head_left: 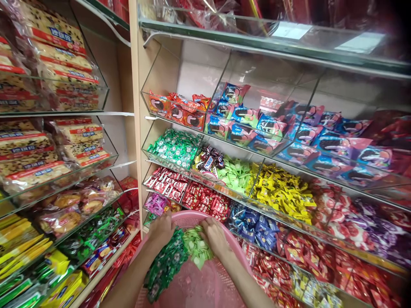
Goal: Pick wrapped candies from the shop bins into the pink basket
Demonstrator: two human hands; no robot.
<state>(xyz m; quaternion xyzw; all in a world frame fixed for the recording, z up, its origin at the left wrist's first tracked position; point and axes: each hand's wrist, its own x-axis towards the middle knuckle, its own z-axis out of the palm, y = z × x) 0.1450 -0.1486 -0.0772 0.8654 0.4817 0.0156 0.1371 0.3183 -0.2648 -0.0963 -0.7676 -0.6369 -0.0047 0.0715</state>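
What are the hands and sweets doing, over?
Left hand at rim of pink basket. Right hand at light green sweets inside. Dark green sweets beside them. Shelves close ahead.

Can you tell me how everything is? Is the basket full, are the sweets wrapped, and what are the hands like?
Pink basket: partly filled, bare bottom showing.
Left hand: at the basket's rim, fingers bent.
Right hand: at the light-green packets, fingers bent.
Dark-green sweets: wrapped, heaped in the basket.
Light-green packets: wrapped, loose in the basket.
Yellow packets: wrapped, piled on the shelf.
Speckled snacks: wrapped, stacked.
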